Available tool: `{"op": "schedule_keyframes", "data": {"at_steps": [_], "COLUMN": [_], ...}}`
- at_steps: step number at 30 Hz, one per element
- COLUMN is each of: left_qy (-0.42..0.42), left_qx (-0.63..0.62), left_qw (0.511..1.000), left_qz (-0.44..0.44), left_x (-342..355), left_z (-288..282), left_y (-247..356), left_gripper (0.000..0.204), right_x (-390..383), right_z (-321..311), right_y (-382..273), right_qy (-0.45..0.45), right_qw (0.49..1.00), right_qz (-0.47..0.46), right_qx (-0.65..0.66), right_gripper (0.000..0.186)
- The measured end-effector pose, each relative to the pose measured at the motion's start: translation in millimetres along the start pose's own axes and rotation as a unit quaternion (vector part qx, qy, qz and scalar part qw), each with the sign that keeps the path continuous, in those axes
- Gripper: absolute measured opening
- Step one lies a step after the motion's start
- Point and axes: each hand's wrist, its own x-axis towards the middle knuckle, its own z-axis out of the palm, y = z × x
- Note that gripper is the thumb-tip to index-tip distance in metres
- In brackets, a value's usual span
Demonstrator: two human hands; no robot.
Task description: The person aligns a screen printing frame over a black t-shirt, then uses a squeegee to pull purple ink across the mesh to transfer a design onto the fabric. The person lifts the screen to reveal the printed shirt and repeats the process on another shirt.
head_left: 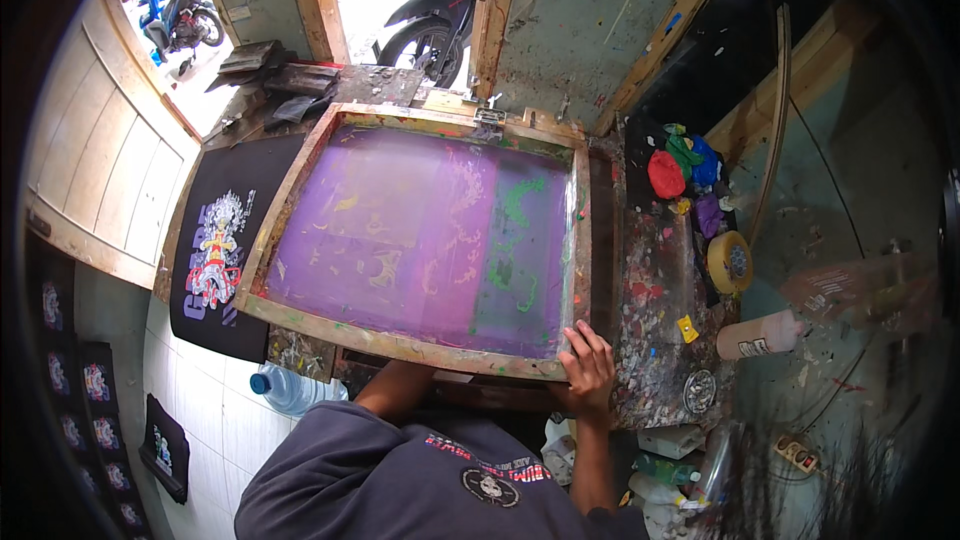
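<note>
A wooden-framed printing screen [400, 341] with purple mesh and green and yellow stains lies slanted across the table before me. My right hand [588, 362] grips its near right corner, fingers over the wood and the thumb out of sight. Under the near edge of the frame goes my left forearm [398, 386]; the left hand is hidden below. A metal hinge clamp [490, 119] sits at the frame's far edge. Beside the screen on the left lies a black fabric piece [212, 250] printed with a colourful figure and purple lettering.
To the right, a paint-crusted tabletop [650, 340] holds a tape roll [730, 262], crumpled coloured plastic bags [668, 175] and a pinkish bottle [762, 335]. A large water bottle [292, 390] stands on the floor at left. Printed black pieces [165, 448] lie there too. Motorcycles [435, 25] are outside the doorway.
</note>
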Motion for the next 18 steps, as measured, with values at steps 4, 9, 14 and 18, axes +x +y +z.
{"op": "schedule_keyframes", "data": {"at_steps": [4, 9, 14, 18], "left_qy": [-0.018, -0.038, -0.071, -0.116], "left_qx": [-0.001, 0.003, 0.002, 0.001], "left_qw": [1.000, 0.999, 0.997, 0.993], "left_qz": [0.011, 0.009, 0.010, 0.008], "left_x": [-3.1, -16.4, -30.5, -59.3], "left_z": [-0.6, -5.0, -4.0, -3.5], "left_y": [0.8, -2.4, 5.7, 20.0], "left_gripper": [0.068, 0.064, 0.060, 0.057], "right_x": [-1.7, -5.7, -7.6, -8.7], "right_z": [-4.0, 4.0, 3.3, 6.5], "right_y": [-0.5, -3.3, -1.5, -1.3], "right_qy": [0.001, 0.001, -0.010, -0.018], "right_qw": [1.000, 1.000, 1.000, 0.999], "right_qz": [0.013, 0.018, 0.026, 0.028], "right_qx": [-0.010, 0.000, -0.010, 0.006], "right_gripper": [0.028, 0.030, 0.034, 0.034]}}
